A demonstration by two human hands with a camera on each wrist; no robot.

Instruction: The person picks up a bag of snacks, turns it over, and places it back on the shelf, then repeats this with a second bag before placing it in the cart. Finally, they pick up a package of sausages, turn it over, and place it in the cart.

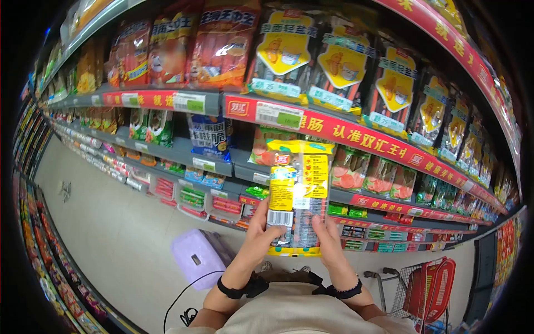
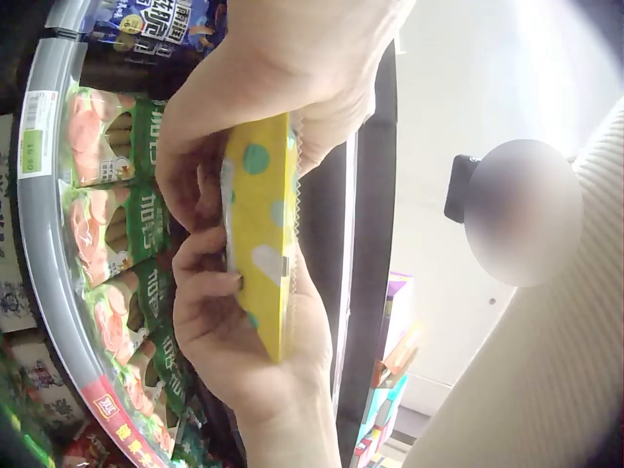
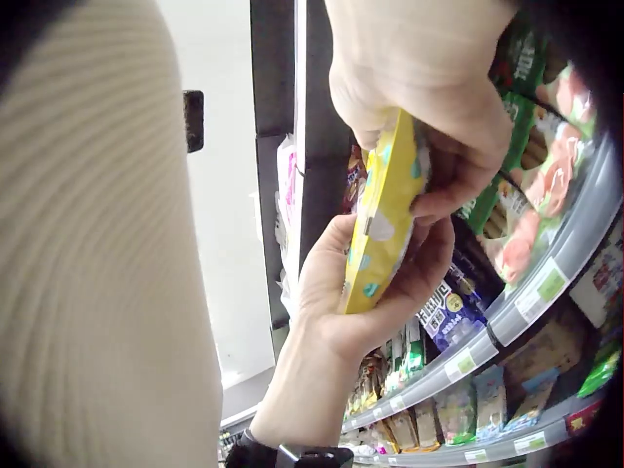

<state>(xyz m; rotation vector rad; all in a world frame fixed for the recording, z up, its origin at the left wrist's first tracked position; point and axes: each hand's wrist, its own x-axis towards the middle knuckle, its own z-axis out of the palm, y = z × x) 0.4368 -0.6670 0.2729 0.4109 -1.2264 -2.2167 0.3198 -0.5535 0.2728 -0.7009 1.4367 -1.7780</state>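
A yellow and dark sausage package (image 1: 298, 195) is held upright between both hands, its printed back with a barcode facing the head camera. The left hand (image 1: 260, 234) grips its lower left side, thumb across the front. On the lower right side, the right hand (image 1: 330, 242) grips it with the thumb on the front. Both wrist views show the package's yellow bottom edge with teal dots (image 2: 261, 224) (image 3: 386, 210). Fingers of both hands curl behind the package.
Shelves of packaged sausages with a red label strip (image 1: 334, 131) curve ahead. On the floor stand a lilac case (image 1: 194, 256) at left, with a black cable beside it, and a shopping cart with a red part (image 1: 436, 289) at right.
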